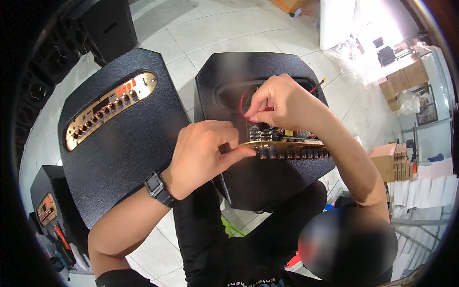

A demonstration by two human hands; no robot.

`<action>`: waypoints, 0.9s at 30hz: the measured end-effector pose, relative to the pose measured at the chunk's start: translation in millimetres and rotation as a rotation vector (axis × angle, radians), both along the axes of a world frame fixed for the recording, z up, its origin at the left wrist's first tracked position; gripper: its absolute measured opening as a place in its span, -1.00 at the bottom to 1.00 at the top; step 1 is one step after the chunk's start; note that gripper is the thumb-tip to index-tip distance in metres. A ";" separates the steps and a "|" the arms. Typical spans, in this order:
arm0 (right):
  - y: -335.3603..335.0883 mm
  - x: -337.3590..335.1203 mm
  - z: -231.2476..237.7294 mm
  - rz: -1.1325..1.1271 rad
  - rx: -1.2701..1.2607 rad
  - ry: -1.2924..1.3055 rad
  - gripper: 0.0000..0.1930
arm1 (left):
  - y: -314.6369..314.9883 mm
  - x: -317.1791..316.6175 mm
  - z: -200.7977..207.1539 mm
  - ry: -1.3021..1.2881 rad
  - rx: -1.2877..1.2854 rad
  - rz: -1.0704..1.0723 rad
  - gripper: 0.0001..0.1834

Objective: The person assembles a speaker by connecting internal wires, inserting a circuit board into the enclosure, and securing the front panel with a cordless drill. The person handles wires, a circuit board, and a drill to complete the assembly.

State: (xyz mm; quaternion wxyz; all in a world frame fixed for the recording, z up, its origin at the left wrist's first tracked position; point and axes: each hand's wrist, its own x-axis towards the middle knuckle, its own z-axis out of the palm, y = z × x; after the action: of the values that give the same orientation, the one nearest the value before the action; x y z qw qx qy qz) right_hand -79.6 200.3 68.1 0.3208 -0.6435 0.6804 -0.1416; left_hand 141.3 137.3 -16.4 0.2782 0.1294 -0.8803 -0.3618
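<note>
In front of me stands a black speaker cabinet [282, 179] with a long recessed opening in its top. A gold amplifier control panel [287, 143] is tilted up on edge over the cabinet, its row of knobs facing me and its circuit board on the far side. My left hand [201, 148] is closed, pinching the panel's left end between thumb and fingers. Above the board, my right hand [282, 105] is pinched on a red wire [242, 105] that curves by the opening. The wire's end is hidden by the fingers.
Close on the left is another black cabinet [124, 167] with a gold knob panel [112, 109] fitted. A smaller cabinet [40, 182] and tools [62, 239] lie lower left. Black speakers [103, 28] line the far left. Cardboard boxes [385, 162] stand at the right.
</note>
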 end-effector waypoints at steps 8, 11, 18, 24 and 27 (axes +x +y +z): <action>-2.7 -33.0 -32.0 0.069 -0.043 -0.175 -0.77 | 5.2 8.5 -3.7 -0.005 -0.200 0.076 -0.53; 25.0 -56.5 -17.7 -0.070 -0.087 -0.121 -0.70 | 6.0 39.7 14.2 0.012 -0.464 0.194 -0.52; 173.1 -72.6 15.1 -0.375 -0.585 -0.036 -0.62 | 24.2 339.0 68.6 -0.132 -0.369 1.323 -0.72; 234.3 -75.2 -1.8 -0.569 -0.620 -0.077 -0.66 | -16.6 495.5 -14.9 -0.971 -0.367 1.498 -0.49; 217.8 -55.7 -2.2 -0.618 -0.702 -0.193 -0.69 | -33.5 545.1 -45.4 -0.867 -0.361 1.470 -0.44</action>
State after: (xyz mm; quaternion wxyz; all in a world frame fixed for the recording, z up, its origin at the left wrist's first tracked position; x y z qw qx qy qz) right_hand -135.3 418.0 65.9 0.0886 -0.4645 0.7178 -0.5110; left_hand 686.5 103.8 -61.8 0.0978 0.7450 -0.6458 0.1356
